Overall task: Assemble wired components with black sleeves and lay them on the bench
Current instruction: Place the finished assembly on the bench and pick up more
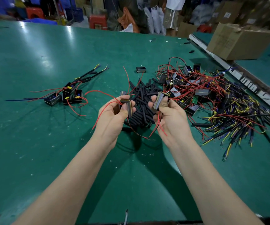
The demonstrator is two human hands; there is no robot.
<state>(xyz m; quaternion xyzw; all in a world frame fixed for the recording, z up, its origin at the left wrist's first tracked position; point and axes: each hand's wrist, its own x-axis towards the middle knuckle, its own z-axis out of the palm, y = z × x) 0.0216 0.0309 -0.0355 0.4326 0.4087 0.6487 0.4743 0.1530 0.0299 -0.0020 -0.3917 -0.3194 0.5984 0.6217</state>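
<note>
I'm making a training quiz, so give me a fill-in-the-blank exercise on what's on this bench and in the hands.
1. Each hand, left and right, holds a small ____.
2. The wires trailing from both held boxes are ____.
3. The pile of black sleeves lies on the ____ bench.
4. The finished units lie to the person's ____.

Missing: box; red; green; left

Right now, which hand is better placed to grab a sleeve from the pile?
Probably right. The right hand sits nearer the sleeve pile. Both hands already hold a box with red wires; the left hand is slightly farther.
</note>
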